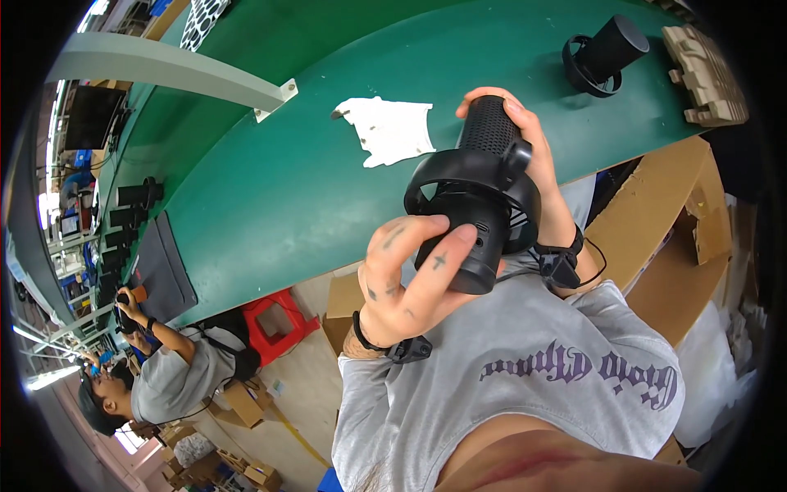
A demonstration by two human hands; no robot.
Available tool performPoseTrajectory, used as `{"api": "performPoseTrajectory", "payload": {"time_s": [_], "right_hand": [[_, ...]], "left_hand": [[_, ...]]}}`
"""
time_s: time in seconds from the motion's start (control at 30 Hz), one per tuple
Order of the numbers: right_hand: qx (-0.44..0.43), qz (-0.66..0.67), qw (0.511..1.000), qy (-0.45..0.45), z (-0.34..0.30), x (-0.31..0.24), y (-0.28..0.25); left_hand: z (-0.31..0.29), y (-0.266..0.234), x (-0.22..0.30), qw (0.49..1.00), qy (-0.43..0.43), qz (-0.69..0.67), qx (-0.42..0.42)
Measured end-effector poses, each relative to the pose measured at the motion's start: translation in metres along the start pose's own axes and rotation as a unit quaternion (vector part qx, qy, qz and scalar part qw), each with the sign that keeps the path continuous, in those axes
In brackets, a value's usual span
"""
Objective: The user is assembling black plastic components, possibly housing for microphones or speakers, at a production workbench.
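Clock positions are taken from the black microphone [484,197], which sits in the middle of the view, held in both hands above a green table [270,205]; its mesh top points to 12 o'clock, its base to 6, and a black ring mount [447,168] circles its middle; the left hand [410,283], at 7 to 8 o'clock, is closed on the lower body, two fingertips lying flat near a small port; the right hand [537,152], at 1 o'clock, curls around the mesh end; a ragged white sheet [389,135] lies at 10 o'clock; a second black microphone [611,53] lies tilted in its ring between 1 and 2; a tan moulded tray [705,78] is at 2, an open cardboard box [656,238] between 3 and 4; toward 8 o'clock are a red stool [279,324] and, farther off, a co-worker in grey [184,369].
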State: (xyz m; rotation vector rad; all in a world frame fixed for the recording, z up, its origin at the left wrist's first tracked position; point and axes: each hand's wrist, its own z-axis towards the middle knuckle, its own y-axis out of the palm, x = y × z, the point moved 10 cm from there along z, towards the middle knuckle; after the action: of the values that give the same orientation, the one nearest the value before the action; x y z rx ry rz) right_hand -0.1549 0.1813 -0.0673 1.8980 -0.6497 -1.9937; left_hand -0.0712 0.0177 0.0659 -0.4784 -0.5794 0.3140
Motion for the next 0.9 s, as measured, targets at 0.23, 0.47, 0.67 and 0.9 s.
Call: {"api": "performPoseTrajectory", "payload": {"time_s": [0.23,0.47,0.67,0.9], "right_hand": [[0.006,0.033,0.999,0.021,0.0,0.003,0.001],[-0.013,0.069,0.997,0.042,0.0,0.005,0.009],[-0.038,0.091,0.995,0.029,0.002,0.003,0.008],[-0.062,0.192,0.973,0.115,-0.002,0.025,0.006]], "left_hand": [[0.0,0.008,0.029,0.991,0.111,0.057,-0.039],[-0.005,0.02,0.039,0.984,0.154,0.058,-0.064],[-0.004,0.027,0.049,0.975,0.177,0.065,-0.115],[-0.009,0.032,0.065,0.958,0.241,0.085,-0.132]]}}
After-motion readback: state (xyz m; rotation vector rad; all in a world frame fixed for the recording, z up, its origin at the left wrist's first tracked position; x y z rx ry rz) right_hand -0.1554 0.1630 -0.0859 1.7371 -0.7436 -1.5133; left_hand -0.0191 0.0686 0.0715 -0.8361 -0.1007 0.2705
